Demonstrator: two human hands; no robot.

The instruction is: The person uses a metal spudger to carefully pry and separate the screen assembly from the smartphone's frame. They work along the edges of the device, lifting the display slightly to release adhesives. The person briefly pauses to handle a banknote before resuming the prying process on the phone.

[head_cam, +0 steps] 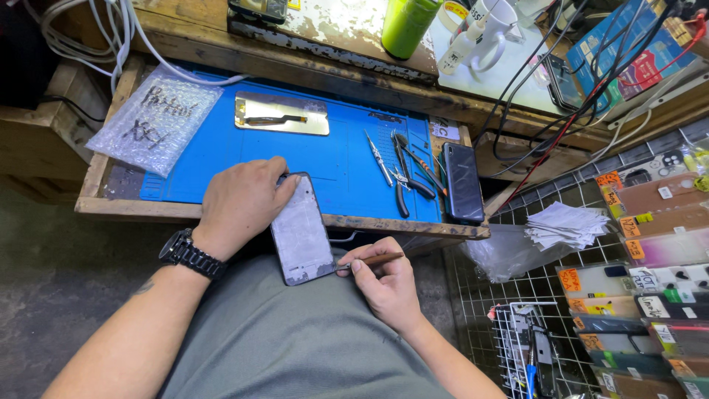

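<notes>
My left hand [240,203] grips the top of a phone frame [301,235] with a pale grey, scuffed inner face, propped over the front edge of the drawer and my lap. A black watch sits on that wrist. My right hand [385,281] pinches a thin brown-handled tool [373,260] whose tip touches the phone's right edge near the bottom. A removed gold-tinted panel with a black flex cable [282,116] lies farther back on the blue work mat [340,159].
Tweezers [379,159], pliers [405,177] and a dark phone [463,183] lie on the mat's right side. A bubble-wrap bag [153,118] rests at left. A green bottle [406,26], cables and boxes crowd the bench behind. Wire racks of phone cases [650,244] stand at right.
</notes>
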